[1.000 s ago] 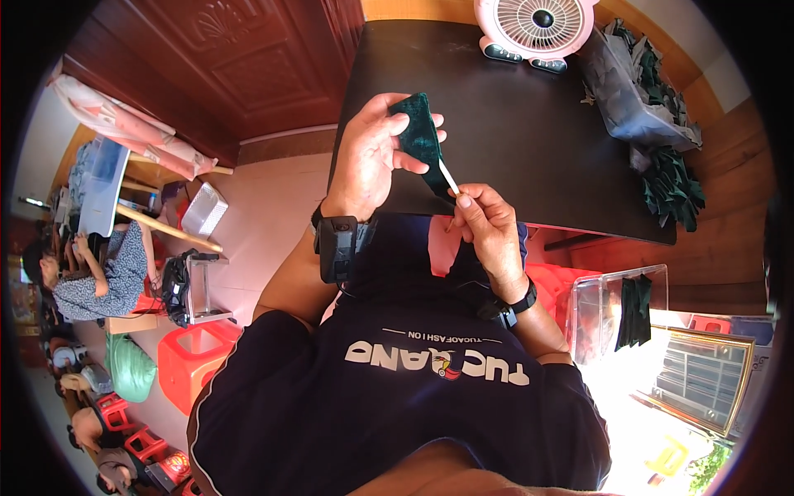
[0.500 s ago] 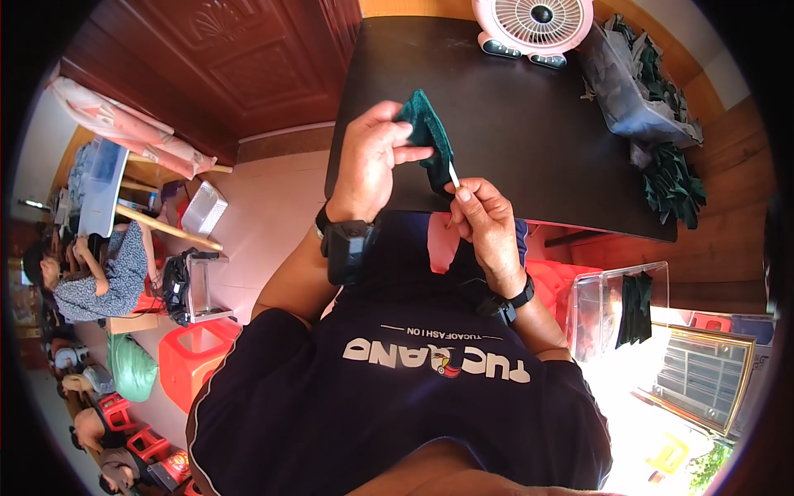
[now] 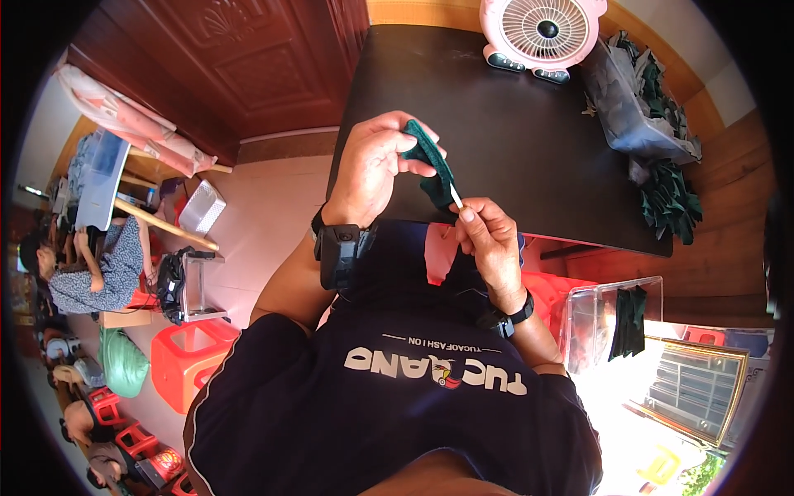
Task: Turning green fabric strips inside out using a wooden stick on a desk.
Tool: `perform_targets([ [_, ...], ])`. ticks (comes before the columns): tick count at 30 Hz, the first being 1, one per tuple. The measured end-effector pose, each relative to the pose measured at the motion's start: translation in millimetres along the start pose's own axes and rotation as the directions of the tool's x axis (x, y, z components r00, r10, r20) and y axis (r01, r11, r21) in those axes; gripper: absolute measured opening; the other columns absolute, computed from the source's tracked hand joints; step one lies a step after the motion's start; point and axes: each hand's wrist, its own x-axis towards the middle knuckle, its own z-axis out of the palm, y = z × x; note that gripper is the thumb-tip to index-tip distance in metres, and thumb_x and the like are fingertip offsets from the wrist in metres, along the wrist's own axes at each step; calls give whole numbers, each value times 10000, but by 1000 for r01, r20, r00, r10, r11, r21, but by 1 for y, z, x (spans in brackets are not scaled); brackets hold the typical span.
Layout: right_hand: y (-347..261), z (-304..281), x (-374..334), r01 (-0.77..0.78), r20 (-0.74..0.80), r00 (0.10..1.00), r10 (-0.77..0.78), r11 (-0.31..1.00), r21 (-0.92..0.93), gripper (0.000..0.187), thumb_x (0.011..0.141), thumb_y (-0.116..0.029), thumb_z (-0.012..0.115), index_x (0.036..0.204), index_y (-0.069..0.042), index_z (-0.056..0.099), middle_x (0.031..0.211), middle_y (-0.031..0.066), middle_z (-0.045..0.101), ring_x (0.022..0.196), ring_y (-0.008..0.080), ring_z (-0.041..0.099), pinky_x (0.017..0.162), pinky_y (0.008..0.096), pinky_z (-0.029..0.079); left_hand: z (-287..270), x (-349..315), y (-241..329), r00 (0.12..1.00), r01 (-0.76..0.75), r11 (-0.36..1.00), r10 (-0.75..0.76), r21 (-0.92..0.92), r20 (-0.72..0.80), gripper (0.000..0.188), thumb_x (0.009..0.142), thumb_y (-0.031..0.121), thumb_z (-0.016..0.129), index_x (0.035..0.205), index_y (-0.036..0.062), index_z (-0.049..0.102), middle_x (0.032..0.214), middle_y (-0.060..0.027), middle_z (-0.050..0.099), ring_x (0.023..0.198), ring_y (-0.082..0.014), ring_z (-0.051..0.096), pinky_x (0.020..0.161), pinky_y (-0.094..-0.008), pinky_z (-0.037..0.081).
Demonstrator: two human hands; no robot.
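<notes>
A small dark green cloth piece (image 3: 437,192), velvety in look, is pinched between the thumb and fingers of my left hand (image 3: 370,169) above the near edge of the table. Its upper part bends over toward my fingers. My right hand (image 3: 493,244) grips a thin pale stick (image 3: 456,197) between thumb and forefinger, lower and to the right. The stick's upper end meets the cloth's lower edge; whether it goes inside, I cannot tell. A pink piece of cloth (image 3: 439,252) hangs below, between my wrists.
A pink fan (image 3: 546,29) stands at the table's (image 3: 513,140) far side. At right, a clear plastic bin (image 3: 624,124) holds dark green pieces, with a bunch of green pieces (image 3: 672,202) beside it. A red stool (image 3: 186,360) is at left; people sit farther off.
The cloth's pointed top, upright before, is now folded down closer to my left fingers. Both hands appear slightly lower in the picture, and the whole view has shifted a little.
</notes>
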Motion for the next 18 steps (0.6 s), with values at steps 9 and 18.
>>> perform_targets([
  [9,12,6,1,54,6,998,-55,997,57,163,943,-176,536,965,-24,593,620,-37,494,514,9,359,451,169,287,22,-4,-7,979,-88,964,130,250,-158,221,801,63,440,843,-66,614,783,-128,622,687,-217,652,566,-274,532],
  [18,1,1,4,-232,282,947,151,931,281,279,956,-286,502,942,-23,596,594,-21,494,427,29,346,385,181,280,18,0,-2,970,-123,953,174,276,-169,223,779,52,429,828,-66,611,743,-122,614,643,-208,640,552,-273,522],
])
